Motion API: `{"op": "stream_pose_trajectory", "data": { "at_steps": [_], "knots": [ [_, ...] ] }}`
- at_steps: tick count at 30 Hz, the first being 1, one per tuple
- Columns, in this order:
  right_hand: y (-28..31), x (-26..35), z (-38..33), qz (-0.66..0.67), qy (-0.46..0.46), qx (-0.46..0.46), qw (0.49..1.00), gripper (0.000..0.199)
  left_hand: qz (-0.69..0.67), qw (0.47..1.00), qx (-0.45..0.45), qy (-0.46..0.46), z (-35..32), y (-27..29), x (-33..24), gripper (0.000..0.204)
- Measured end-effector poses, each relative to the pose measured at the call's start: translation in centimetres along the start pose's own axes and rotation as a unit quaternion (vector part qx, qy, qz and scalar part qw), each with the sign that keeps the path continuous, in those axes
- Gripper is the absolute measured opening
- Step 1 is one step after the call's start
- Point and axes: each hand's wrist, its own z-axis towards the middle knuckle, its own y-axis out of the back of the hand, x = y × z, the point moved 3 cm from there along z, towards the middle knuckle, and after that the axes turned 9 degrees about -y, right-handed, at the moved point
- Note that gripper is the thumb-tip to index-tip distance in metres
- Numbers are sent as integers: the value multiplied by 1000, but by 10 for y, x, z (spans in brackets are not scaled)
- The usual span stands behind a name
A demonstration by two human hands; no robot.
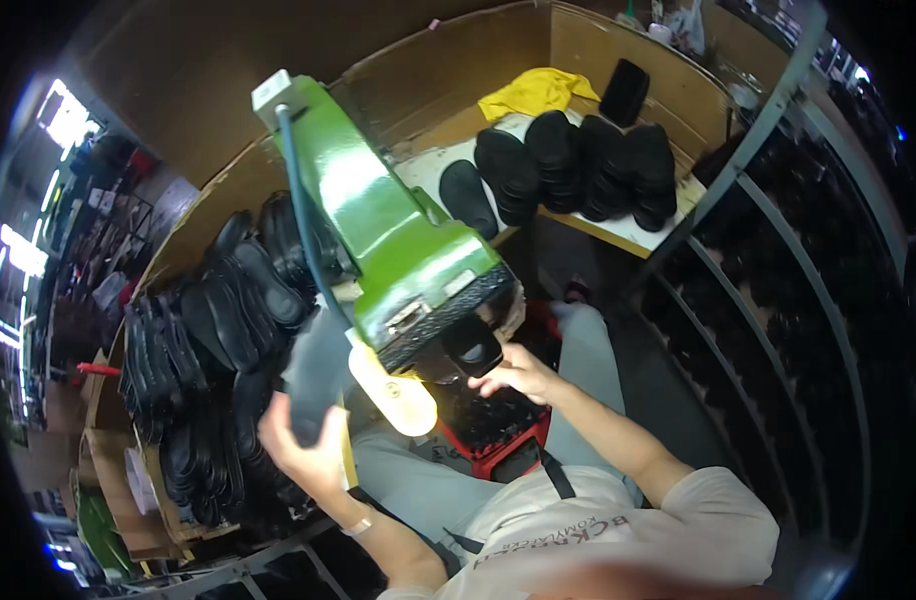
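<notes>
At the lower left of the frame, we observe the left hand (310, 458) with its grip partly spread: thumb and fingers stand apart on either side of the lower end of a dark sole (316, 385), grasping it. The sole is blurred and lies left of centre, beside the glowing lamp (393, 392). We see a pale band (358, 525) on the left wrist.

Just below centre, we find the right hand (523, 376) with fingers partly curled, next to the black part (472, 346) under the head of the green machine (378, 225). We cannot tell whether this grip is grasping anything or merely touching.

We note two small plates on the machine's head, the lower one (410, 318) carrying marks too small to read. Dark printed lettering crosses the pale shirt (618, 550) at the lower right.

At the left, we locate piles of black soles (243, 295). At the upper right, further stacked soles (553, 155) stand on the white desk (633, 236), near a yellow cloth (538, 93).
</notes>
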Motion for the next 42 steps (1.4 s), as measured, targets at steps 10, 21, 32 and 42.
{"op": "stream_pose_trajectory", "data": {
  "at_steps": [10,21,32,42],
  "knots": [
    [0,-61,-124,320,-34,-101,942,35,-664,651,95,354,-128,-116,-103,63],
    [-38,-52,-107,338,53,-118,932,41,-426,854,199,222,-71,-132,-135,9],
    [-16,-42,-137,262,92,-216,936,43,-570,752,56,325,-98,-123,-131,23],
    [56,43,-113,179,160,-285,928,41,-435,869,125,199,-94,-131,-119,26]
  ]
}}
